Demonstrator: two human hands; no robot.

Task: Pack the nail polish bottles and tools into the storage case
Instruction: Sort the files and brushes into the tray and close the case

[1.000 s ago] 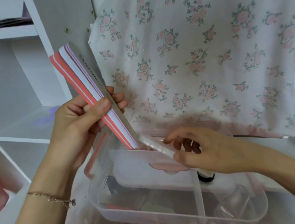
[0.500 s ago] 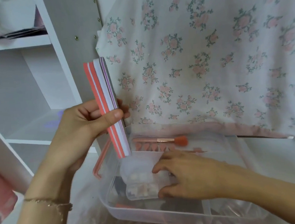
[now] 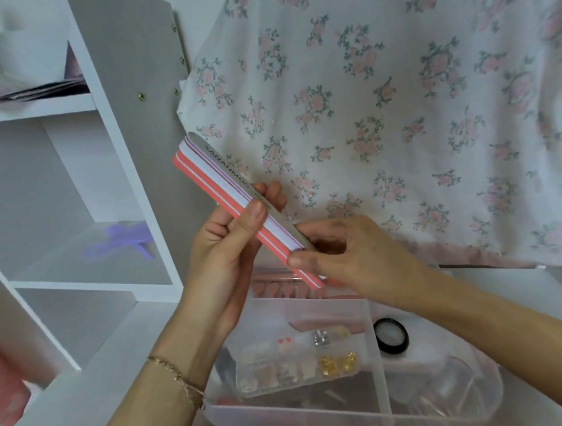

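Behind everything you have the floral cloth [image 3: 399, 100] hanging down across the back, its lower hem just over the far edge of the storage case [image 3: 354, 410], and to your left the white shelf unit [image 3: 108, 160] with a purple item [image 3: 119, 244] lying on one shelf. The clear case sits on the white bench [image 3: 95, 399] below your hands, its divider wall splitting it; the left section holds a small clear box of nail charms [image 3: 296, 361], the right a round black-rimmed jar [image 3: 391, 334]. Your own hands and the files block the view of the case's rear part, where pink tips and a brush handle only partly show. Half a second ago your right hand lay flat on the charm box inside the case and the files stood nearly upright; now that hand has lifted to them and they lean. The stack of nail files [image 3: 238, 209] is above the case's left rear corner, long axis diagonal, top end pointing up-left toward the shelf, bottom end down-right toward the case. Your left hand [image 3: 222, 252] has its grip around the stack's middle, thumb across the front; your right hand [image 3: 355, 257] pinches the lower end, thumb on the edge
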